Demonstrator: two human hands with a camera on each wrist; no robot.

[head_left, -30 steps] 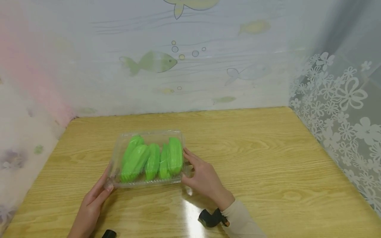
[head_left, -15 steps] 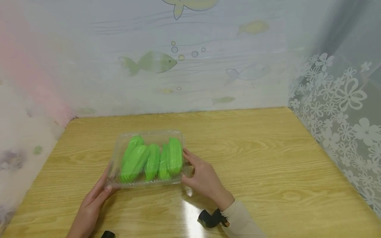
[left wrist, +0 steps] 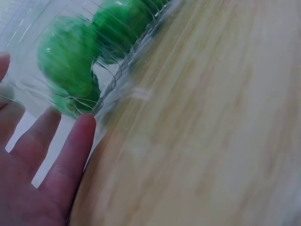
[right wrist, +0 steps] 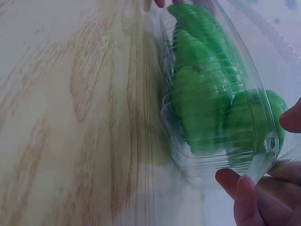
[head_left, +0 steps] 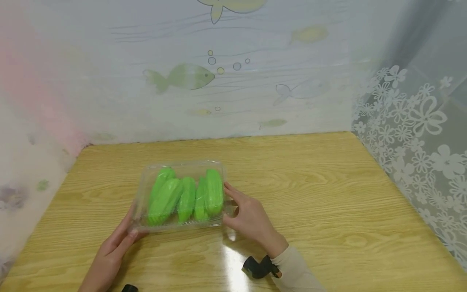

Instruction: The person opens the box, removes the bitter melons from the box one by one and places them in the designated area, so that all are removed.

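Note:
A clear plastic clamshell box (head_left: 184,227) with several bright green, ridged elongated pieces (head_left: 187,198) inside stands out left of the table's middle in the head view. They look like vegetables or soft models of them. My left hand (head_left: 113,245) holds the box's left end, thumb at the near corner. Its fingertips meet the box edge in the left wrist view. At the opposite end my right hand (head_left: 249,215) grips the side between thumb and fingers. In the right wrist view, the box wall (right wrist: 188,172) is close over the wood, with fingers (right wrist: 247,197) at its corner.
The wood-grain table (head_left: 328,194) reaches back to a wall covering (head_left: 248,97) printed with fish. A flower-patterned sheet (head_left: 419,121) borders the right side. A black wrist device (head_left: 259,267) sits at the right sleeve (head_left: 297,269).
The box and both hands stay nearly in place. The left hand shifts very slightly left and down, and the head view drifts a little.

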